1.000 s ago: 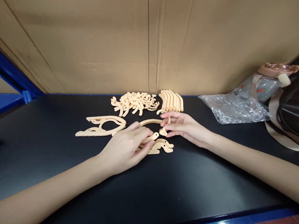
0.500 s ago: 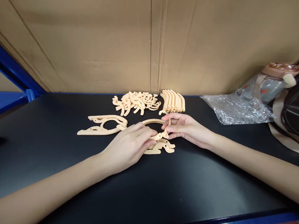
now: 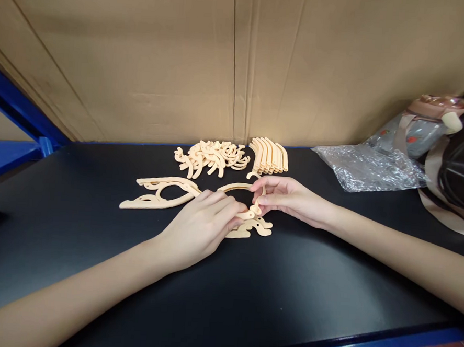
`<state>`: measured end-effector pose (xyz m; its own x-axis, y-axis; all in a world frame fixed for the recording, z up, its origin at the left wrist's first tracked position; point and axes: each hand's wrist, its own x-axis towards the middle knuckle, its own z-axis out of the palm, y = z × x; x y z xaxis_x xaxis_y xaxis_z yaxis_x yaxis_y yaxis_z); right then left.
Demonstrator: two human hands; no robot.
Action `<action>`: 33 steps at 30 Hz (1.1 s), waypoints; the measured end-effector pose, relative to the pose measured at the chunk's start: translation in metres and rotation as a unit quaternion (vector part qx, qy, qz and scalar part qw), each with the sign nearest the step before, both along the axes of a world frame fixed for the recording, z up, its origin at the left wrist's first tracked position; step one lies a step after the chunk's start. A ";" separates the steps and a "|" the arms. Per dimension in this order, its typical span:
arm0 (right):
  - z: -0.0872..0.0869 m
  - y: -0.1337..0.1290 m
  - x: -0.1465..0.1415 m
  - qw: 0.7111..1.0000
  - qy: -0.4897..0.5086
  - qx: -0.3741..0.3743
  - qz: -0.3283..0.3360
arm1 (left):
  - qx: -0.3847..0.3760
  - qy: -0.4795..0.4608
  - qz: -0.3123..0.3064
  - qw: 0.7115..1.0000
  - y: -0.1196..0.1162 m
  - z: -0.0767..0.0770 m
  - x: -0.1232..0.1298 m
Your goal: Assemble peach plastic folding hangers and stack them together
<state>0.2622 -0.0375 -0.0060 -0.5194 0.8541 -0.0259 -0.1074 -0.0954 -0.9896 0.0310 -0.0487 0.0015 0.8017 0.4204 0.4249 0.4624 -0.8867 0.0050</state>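
Observation:
My left hand (image 3: 203,224) is closed, its thumb and fingers pinching a cream plastic hanger arm (image 3: 247,215) whose holed end pokes out to the right. In my right hand (image 3: 280,197), thumb and fingertips grip a thin curved hanger hook (image 3: 264,191). The hook's lower end meets the holed end of the arm; whether they are locked together I cannot tell. Beneath the fingers lie more notched hanger arms (image 3: 262,227), partly covered. Left of my left hand rest folding hanger pieces (image 3: 147,204), their right ends hidden by it. Another curved arm (image 3: 235,186) shows behind my hands.
A loose heap of hooks (image 3: 213,156) and a neat stack of curved arms (image 3: 268,156) lie at the back of the black table (image 3: 224,298). Clear plastic wrap (image 3: 374,169), a bottle (image 3: 423,127) and a dark bag (image 3: 463,172) sit at the right. Cardboard (image 3: 164,59) stands behind.
The end of the hanger arm in my left hand has shifted slightly right and down against the hook. My right hand has barely moved and keeps its grip.

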 end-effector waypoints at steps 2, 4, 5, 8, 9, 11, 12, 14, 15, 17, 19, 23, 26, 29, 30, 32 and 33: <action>0.000 0.000 0.000 1.000 -0.006 0.003 0.007 | 0.002 0.002 0.006 1.000 0.000 -0.001 -0.001; -0.001 0.001 0.001 1.000 -0.015 0.006 0.009 | -0.001 -0.001 0.008 1.000 0.000 -0.001 -0.001; -0.002 0.002 0.001 1.000 -0.018 0.007 0.007 | -0.003 -0.004 0.007 1.000 0.001 -0.002 -0.001; -0.003 0.003 0.002 1.000 -0.025 0.009 0.002 | 0.000 -0.020 -0.001 1.000 0.001 -0.003 -0.001; -0.004 0.003 0.002 1.000 -0.027 0.010 0.001 | 0.003 -0.024 -0.005 1.000 0.001 -0.003 -0.001; -0.004 0.003 0.002 1.000 -0.028 0.011 0.001 | 0.009 -0.026 -0.009 1.000 0.002 -0.003 -0.001; -0.004 0.003 0.002 1.000 -0.025 0.010 0.002 | 0.010 -0.024 -0.010 1.000 0.002 -0.004 -0.001; -0.003 0.002 0.003 1.000 -0.016 0.005 0.006 | 0.007 -0.024 -0.008 1.000 0.003 -0.004 -0.001; -0.003 0.002 0.003 1.000 -0.012 0.004 0.009 | 0.003 -0.025 -0.005 1.000 0.003 -0.004 -0.002; -0.001 0.000 0.002 1.000 -0.002 0.001 0.014 | -0.007 -0.028 0.006 1.000 0.004 -0.004 -0.002; -0.001 -0.001 0.002 1.000 0.010 0.000 0.016 | -0.016 -0.030 0.013 0.999 0.004 -0.004 -0.003; 0.000 -0.001 0.001 0.999 0.032 -0.007 0.011 | -0.020 -0.036 0.014 0.999 0.004 -0.003 -0.003; -0.001 0.000 0.001 1.000 0.027 -0.008 0.005 | -0.017 -0.041 0.006 0.999 0.003 -0.004 -0.003; -0.001 0.001 0.001 1.000 0.021 -0.007 0.006 | -0.019 -0.049 -0.002 0.999 0.003 -0.004 -0.003; -0.001 0.001 0.001 1.000 0.020 -0.006 0.009 | -0.020 -0.052 -0.006 0.998 0.003 -0.004 -0.003; -0.002 0.001 0.001 1.000 0.015 0.000 0.014 | -0.024 -0.055 -0.016 0.998 0.003 -0.004 -0.003; -0.002 0.001 0.001 1.000 0.009 0.005 0.016 | -0.025 -0.054 -0.022 0.998 0.003 -0.004 -0.003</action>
<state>0.2634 -0.0368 -0.0078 -0.5463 0.8375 -0.0081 -0.1218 -0.0890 -0.9885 0.0275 -0.0453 -0.0022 0.7709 0.4087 0.4886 0.4173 -0.9035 0.0973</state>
